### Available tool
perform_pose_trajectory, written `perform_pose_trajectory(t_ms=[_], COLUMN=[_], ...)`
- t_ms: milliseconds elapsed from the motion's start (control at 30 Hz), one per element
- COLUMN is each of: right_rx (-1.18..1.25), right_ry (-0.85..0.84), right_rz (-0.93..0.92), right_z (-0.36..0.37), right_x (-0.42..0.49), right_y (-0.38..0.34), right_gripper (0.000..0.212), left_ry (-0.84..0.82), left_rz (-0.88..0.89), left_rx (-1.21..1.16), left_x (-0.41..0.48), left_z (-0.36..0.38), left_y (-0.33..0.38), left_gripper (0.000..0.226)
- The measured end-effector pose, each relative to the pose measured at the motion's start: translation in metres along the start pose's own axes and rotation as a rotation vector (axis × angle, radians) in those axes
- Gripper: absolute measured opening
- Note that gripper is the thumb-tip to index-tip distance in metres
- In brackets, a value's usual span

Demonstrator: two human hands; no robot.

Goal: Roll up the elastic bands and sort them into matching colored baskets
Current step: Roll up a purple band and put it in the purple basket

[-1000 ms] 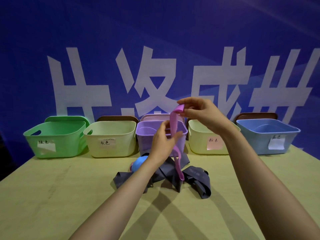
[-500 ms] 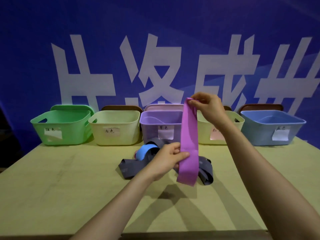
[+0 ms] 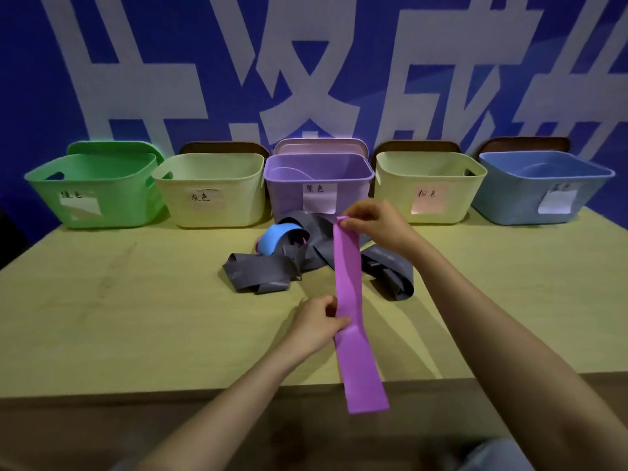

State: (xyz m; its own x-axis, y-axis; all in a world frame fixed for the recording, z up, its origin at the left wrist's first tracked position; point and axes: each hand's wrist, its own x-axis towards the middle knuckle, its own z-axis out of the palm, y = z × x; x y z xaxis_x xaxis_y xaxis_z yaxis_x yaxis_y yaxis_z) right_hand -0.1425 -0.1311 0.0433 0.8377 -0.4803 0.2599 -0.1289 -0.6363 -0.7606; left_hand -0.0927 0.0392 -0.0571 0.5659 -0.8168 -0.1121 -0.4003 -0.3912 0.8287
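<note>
Smooth matt rubbery purple band (image 3: 350, 300), glossy plastic baskets (image 3: 210, 202), paper labels (image 3: 319, 198), pale wood-look table (image 3: 136, 317)

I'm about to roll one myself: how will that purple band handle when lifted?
Probably floppy: the band hangs limp from the right hand's pinch, past the table edge. Likely light: the left hand steadies it with a light pinch.

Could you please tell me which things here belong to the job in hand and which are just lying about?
Job in hand: purple band; purple basket, its match.
Lying about for now: gray bands; blue band; green basket; cream baskets; blue basket; lids propped behind.
</note>
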Motion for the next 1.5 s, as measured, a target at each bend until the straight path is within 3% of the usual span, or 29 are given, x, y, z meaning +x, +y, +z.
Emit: perform_pose_trajectory(t_ms=[67,200,300,400,567,633,900,1100,1300,1500], right_rx=[-0.008,0.034,0.096,0.128,0.184,0.243,0.281,0.241,0.157,0.209], right_ry=[0.004,0.016,0.021,0.031,0.048,0.047,0.122,0.186,0.258,0.212], right_rz=[-0.01,-0.03,-0.03,-0.055,-0.064,-0.022,0.007,-0.067,-0.254,-0.236], right_z=[0.002,0.006,0.014,0.023,0.028,0.027,0.027,0.032,0.038,0.038], right_x=[-0.001,-0.002,-0.001,0.001,0.012,0.015,0.007,0.0,-0.005,-0.006], right_y=[0.004,0.012,0.023,0.036,0.049,0.056,0.081,0.078,0.075,0.073], right_gripper=[0.007,0.009,0.01,0.011,0.011,0.008,0.017,0.02,0.022,0.018], left_ry=[0.075,0.071,0.078,0.251,0.182,0.16,0.109,0.191,0.138,0.188], left_rz=[0.035,0.063,0.122,0.144,0.231,0.229,0.265,0.358,0.333,0.367], left_rx=[0.276,0.274,0.044,-0.231,-0.295,-0.361,-0.426,-0.387,-0.515,-0.515], left_x=[0.004,0.008,0.02,0.049,0.095,0.102,0.116,0.111,0.105,0.1], left_z=[0.002,-0.001,-0.014,-0.031,-0.042,-0.04,-0.025,-0.024,-0.024,-0.023], left_y=[-0.004,-0.006,0.001,0.02,0.026,0.024,0.016,0.015,0.014,0.017], left_gripper=[0.029,0.039,0.062,0.066,0.019,0.013,0.005,0.008,0.011,0.012])
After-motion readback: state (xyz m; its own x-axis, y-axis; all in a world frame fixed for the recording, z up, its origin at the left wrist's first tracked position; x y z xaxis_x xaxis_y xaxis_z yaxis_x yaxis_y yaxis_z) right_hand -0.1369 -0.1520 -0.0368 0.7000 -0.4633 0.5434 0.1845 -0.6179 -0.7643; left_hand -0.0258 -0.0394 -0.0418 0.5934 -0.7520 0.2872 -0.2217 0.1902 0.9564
